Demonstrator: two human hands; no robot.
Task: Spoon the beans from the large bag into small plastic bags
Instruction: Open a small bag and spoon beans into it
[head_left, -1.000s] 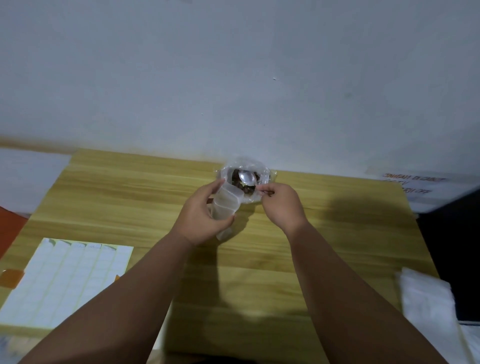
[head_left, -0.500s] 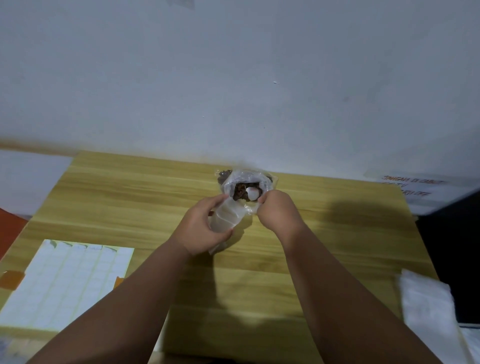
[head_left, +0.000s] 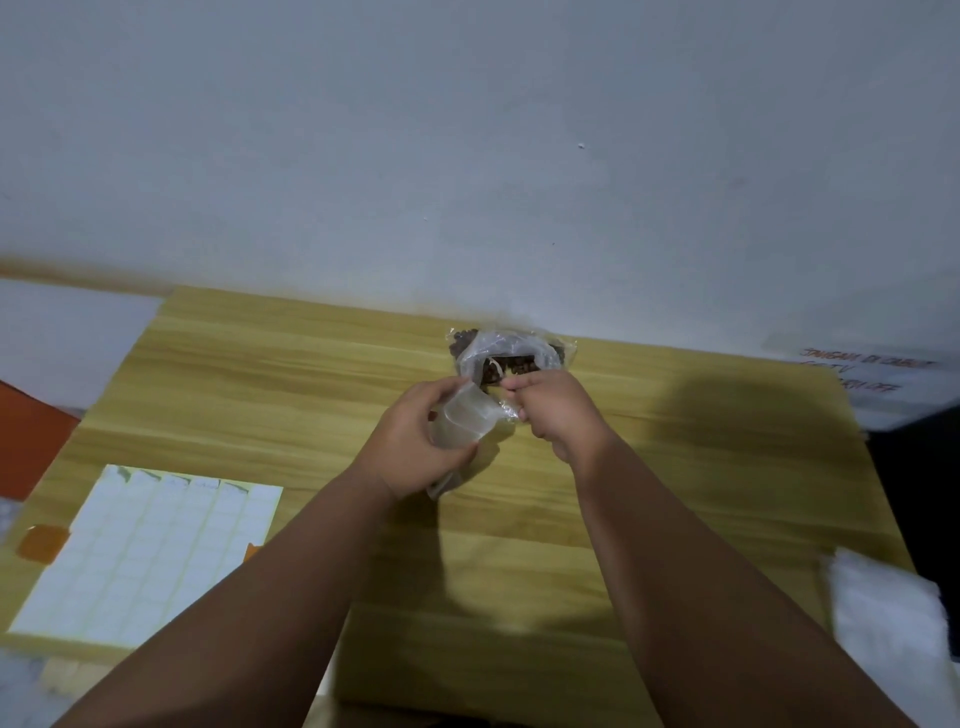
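Beans (head_left: 511, 366) sit in the large bag (head_left: 519, 353) at 12 o'clock on the table (head_left: 260, 374), pushed against the wall, which likely props the soft bag so its mouth stays up and open toward the person. The left hand (head_left: 415, 441) is wrapped around a small bag (head_left: 462, 423), fingers curled about its body with the mouth tipped toward 1 o'clock, just beside the large bag's opening; held this close, I judge, so little can spill on the way across. The right hand (head_left: 556, 415) is closed, fingertips pinched at the small bag's rim and the edge of the large bag. It may hold a spoon handle, but no spoon shows clearly, so I cannot tell what it grips.

The beans look dark brown, small and loose, seen through crinkled clear plastic; a few press against the film at the bag's 10 o'clock side. The small bag looks cloudy and seems empty, though blur hides its bottom.

A white label sheet (head_left: 150, 545) lies at 8 o'clock, well apart, and white packets (head_left: 888, 618) at 4 o'clock
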